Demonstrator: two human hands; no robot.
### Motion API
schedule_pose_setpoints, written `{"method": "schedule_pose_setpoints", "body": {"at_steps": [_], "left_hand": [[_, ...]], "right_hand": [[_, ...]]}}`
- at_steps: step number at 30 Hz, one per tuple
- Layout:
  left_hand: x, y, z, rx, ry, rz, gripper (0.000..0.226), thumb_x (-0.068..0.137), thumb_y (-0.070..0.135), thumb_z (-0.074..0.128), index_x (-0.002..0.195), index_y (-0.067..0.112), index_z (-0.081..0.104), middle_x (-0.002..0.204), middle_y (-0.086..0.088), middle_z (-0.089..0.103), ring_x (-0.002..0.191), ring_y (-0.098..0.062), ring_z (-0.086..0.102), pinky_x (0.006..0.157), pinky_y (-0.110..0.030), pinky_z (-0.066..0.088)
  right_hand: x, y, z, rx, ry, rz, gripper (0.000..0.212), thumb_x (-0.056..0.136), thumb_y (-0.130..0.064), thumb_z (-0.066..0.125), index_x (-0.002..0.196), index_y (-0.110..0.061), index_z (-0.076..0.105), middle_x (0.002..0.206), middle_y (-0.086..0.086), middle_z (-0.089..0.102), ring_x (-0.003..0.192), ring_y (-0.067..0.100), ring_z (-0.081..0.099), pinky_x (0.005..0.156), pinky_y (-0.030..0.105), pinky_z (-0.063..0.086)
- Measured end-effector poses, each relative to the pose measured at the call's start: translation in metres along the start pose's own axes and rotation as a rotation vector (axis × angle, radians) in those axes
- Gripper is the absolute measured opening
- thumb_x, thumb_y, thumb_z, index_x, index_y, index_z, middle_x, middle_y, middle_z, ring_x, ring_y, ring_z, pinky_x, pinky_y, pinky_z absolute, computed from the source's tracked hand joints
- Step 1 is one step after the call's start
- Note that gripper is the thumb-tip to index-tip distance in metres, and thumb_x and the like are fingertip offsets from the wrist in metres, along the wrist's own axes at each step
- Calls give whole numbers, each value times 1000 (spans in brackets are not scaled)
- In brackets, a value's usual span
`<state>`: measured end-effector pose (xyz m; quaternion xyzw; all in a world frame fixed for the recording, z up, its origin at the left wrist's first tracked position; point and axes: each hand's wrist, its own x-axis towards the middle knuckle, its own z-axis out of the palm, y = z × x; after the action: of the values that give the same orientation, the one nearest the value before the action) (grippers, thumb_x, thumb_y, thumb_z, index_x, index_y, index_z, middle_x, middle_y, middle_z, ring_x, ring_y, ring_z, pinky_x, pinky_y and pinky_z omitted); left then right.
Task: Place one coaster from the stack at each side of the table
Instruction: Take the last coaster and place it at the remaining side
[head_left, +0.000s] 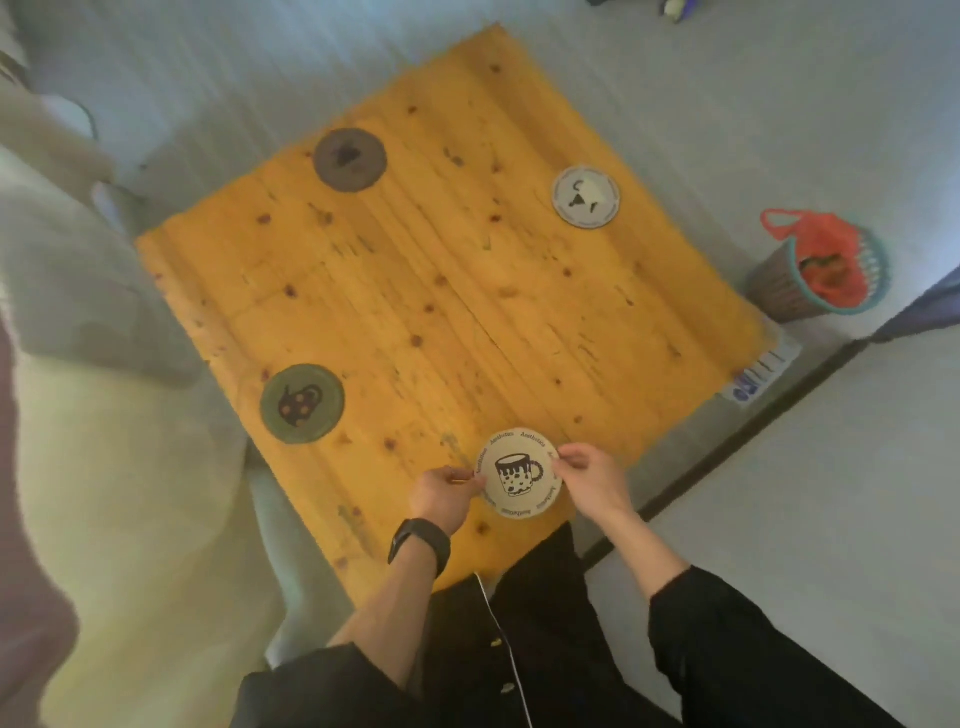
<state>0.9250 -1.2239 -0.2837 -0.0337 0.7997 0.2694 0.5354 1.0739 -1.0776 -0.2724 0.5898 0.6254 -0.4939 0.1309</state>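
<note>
Both hands pinching coaster near table edge

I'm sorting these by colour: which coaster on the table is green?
The green coaster with the dark teapot drawing, near the table's left edge. The others are brown, grey-white and cream.

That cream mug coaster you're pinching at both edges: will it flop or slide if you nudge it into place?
The mug coaster probably stays stiff: it looks flat with no sag between the left hand and right hand. It seems thin and light. Lying flat on the wooden table, it should slide rather than roll.
</note>
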Motion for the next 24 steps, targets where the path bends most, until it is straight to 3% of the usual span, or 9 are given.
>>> {"method": "schedule_pose_setpoints", "body": {"at_steps": [4,9,11,13,14,16,19,24], "left_hand": [[-3,19,32,-96,145,-87,27,84,37,73,101,16,74,95,1,70,73,-9,60,59,-25,48],[-17,43,67,-48,234,-147,26,89,42,64,103,23,73,83,5,66,70,-13,61,64,-29,53],[-17,50,78,-46,280,-159,26,91,43,60,105,25,72,88,3,67,79,-19,63,75,-34,57],[-13,54,90,-44,317,-195,28,89,46,58,108,30,71,108,-2,69,98,-26,63,90,-43,54],[-10,54,97,-24,332,-210,30,88,48,57,110,32,70,128,-5,62,115,-29,57,99,-46,48],[-9,55,110,21,355,-232,30,89,47,57,114,35,69,158,-3,29,142,-31,29,113,-52,28],[-6,52,129,35,404,-239,23,89,47,58,106,37,69,164,2,9,149,-31,8,114,-64,14],[0,41,151,24,475,-251,21,91,44,59,106,32,69,165,4,4,150,-33,1,115,-67,7]], "right_hand": [[47,-14,-29,-179,-123,-94,22,96,-22,64,117,-18,64,112,-5,65,101,12,61,85,25,47],[81,-35,-61,-357,-236,-214,21,96,-17,64,117,-14,63,118,2,67,101,14,60,85,26,47],[91,-39,-68,-412,-254,-240,22,96,-18,63,118,-14,63,118,2,66,98,13,59,81,25,47],[99,-38,-75,-452,-264,-253,23,96,-18,63,119,-14,63,117,2,67,96,13,60,71,20,45],[103,-35,-78,-467,-269,-264,22,96,-19,63,118,-15,63,116,1,67,95,13,61,67,18,44],[110,-27,-82,-493,-270,-278,21,95,-20,64,116,-17,63,115,0,68,91,11,62,64,17,43],[118,-15,-87,-532,-260,-287,16,95,-24,65,111,-21,64,113,-1,70,88,11,63,69,21,47],[121,1,-89,-570,-269,-320,17,95,-26,65,111,-20,65,110,-2,71,87,10,61,64,18,43]]}}
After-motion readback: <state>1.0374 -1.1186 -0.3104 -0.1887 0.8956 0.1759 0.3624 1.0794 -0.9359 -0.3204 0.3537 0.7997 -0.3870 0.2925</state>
